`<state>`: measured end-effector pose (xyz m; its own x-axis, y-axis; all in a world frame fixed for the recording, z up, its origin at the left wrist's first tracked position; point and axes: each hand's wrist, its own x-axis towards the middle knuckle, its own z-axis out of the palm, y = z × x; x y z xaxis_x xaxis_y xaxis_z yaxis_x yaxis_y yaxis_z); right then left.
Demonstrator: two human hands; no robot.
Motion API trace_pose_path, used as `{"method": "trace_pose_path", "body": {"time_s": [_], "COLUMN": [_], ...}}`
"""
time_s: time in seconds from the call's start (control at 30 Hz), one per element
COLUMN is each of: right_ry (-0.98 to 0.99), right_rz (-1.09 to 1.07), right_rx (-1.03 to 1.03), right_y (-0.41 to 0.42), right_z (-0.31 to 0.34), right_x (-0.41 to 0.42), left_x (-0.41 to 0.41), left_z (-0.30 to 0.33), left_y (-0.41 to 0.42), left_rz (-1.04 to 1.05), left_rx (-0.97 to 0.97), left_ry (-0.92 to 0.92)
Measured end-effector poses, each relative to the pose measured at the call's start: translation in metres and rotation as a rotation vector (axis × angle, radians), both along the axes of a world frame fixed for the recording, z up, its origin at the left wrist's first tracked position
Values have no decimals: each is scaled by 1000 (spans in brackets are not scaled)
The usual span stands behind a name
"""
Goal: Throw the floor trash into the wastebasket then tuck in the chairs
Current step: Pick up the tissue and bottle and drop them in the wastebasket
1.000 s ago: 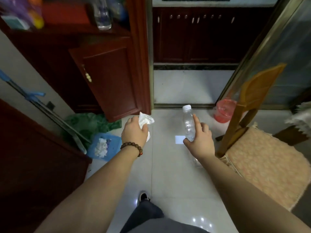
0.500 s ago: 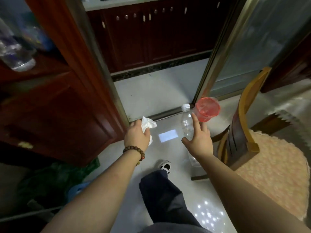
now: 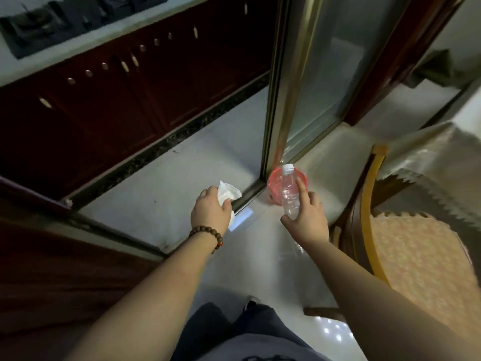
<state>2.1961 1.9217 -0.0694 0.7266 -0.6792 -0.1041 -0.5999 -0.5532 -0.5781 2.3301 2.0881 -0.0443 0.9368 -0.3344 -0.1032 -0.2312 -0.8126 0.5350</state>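
My left hand (image 3: 209, 213), with a bead bracelet on the wrist, grips a crumpled white tissue (image 3: 227, 194). My right hand (image 3: 307, 217) holds a clear plastic bottle (image 3: 288, 194) with a white cap, upright. Right behind the bottle a small pink wastebasket (image 3: 272, 184) stands on the floor by the foot of the sliding door frame; the bottle covers its middle. A wooden chair (image 3: 368, 220) with a beige cushion stands to the right of my right arm, its back towards the basket.
A gold-framed glass sliding door (image 3: 309, 82) rises behind the basket. Dark red kitchen cabinets (image 3: 125, 100) run across the upper left beyond the door track. A table with a pale fringed cloth (image 3: 432, 162) is at the right. White tiled floor lies below my hands.
The view has swung right and closer to the wastebasket. Both hands, still holding tissue and bottle, now sit nearer the basket; the bottle overlaps it. The blue dustpan area has left the view.
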Motion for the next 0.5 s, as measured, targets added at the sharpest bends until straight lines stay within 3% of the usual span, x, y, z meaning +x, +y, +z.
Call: {"method": "trace_pose_path", "body": {"time_s": [0.5], "right_ry": [149], "right_rz": [-429], "right_rx": [57], "right_y": [-81], "right_z": [-33], "right_x": [106], "left_x": [175], "left_z": [-56], "left_y": [-144], "left_rz": [-408], "left_rx": [99], "left_ry": [137]}}
